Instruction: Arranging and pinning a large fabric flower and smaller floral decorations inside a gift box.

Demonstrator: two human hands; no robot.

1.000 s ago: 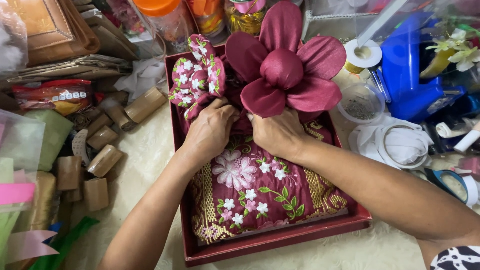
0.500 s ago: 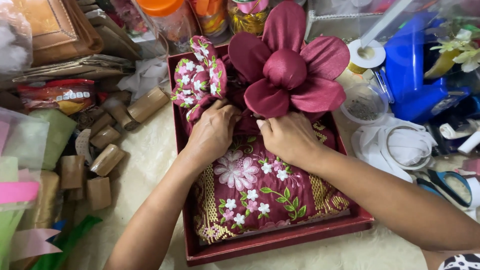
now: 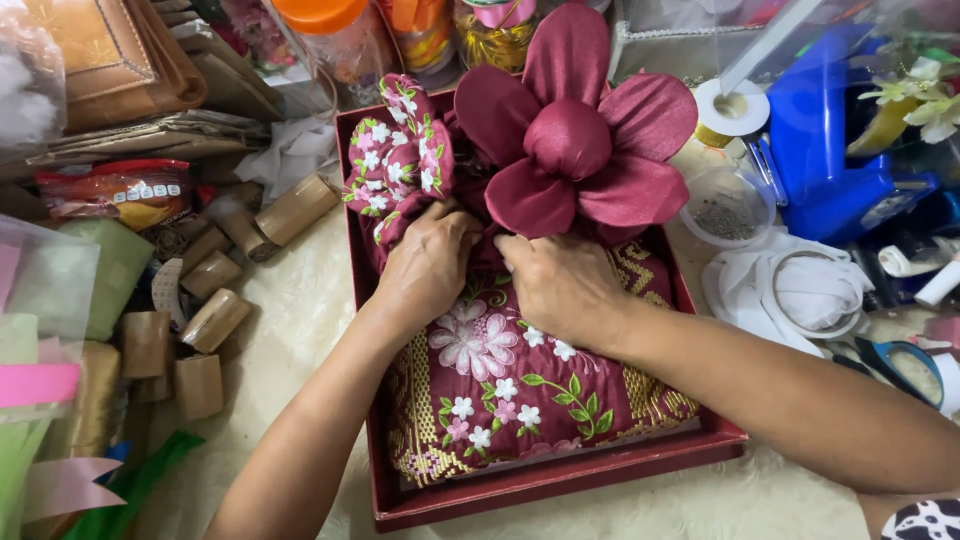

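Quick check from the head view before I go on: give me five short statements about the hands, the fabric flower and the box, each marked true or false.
1. Both hands, left hand and right hand, rest at the base of the maroon fabric flower. True.
2. The embroidered cloth lies inside a dark red box. True.
3. The fabric flower is blue. False: it is maroon.
4. The brown cardboard rolls lie to the right of the box. False: they lie to its left.
5. A jar with an orange lid stands beyond the box. True.
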